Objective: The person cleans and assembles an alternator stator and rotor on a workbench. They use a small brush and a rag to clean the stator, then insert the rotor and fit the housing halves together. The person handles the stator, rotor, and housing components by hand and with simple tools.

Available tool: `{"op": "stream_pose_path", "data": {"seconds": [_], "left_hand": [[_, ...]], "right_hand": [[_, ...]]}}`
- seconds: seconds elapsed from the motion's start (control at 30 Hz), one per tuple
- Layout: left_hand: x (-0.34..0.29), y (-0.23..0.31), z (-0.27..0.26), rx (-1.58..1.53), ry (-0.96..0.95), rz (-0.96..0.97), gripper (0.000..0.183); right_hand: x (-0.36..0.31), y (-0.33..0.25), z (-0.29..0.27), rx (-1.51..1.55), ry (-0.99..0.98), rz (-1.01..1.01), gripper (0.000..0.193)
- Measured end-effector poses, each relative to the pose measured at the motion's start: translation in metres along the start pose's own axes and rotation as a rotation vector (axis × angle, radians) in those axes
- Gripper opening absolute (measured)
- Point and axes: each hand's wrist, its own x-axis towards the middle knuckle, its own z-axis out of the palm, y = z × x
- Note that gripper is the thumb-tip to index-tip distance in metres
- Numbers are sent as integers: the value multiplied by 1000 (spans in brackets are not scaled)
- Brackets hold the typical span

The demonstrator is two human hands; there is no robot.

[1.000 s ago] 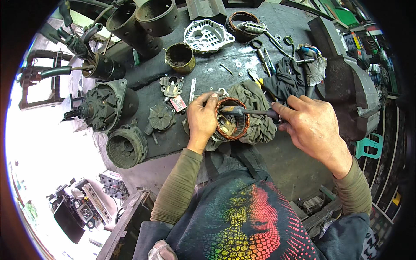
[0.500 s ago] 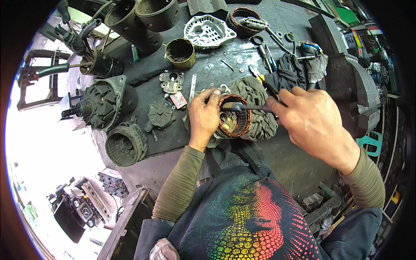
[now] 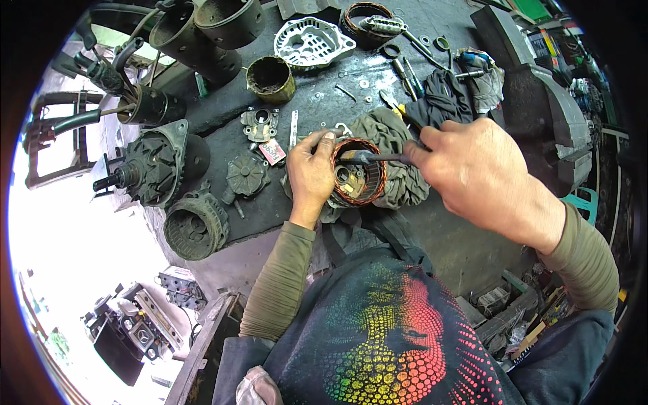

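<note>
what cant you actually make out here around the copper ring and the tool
- Head view: the tool's tip, lost among parts inside the copper-wound ring.
- The tool's handle, hidden in the right hand.
- The ring's left rim, covered by the left hand.
- The ring's underside, sunk in the grey rag.

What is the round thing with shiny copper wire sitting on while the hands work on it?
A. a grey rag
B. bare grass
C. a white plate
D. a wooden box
A: the copper-wound ring lies on a crumpled grey rag spread on the dark workbench, with the left hand steadying it and the right hand poking a thin tool into it.
</note>
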Motion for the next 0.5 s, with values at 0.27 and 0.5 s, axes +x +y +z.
{"op": "stream_pose_path", "data": {"seconds": [0.27, 0.5], "left_hand": [[0, -1, -1, -11, 1, -18, 27], [0, 0, -1, 16, 4, 25, 26]], "right_hand": [[-2, -4, 0, -15, 26, 59, 19], [-1, -6, -1, -35, 54, 30, 15]]}}
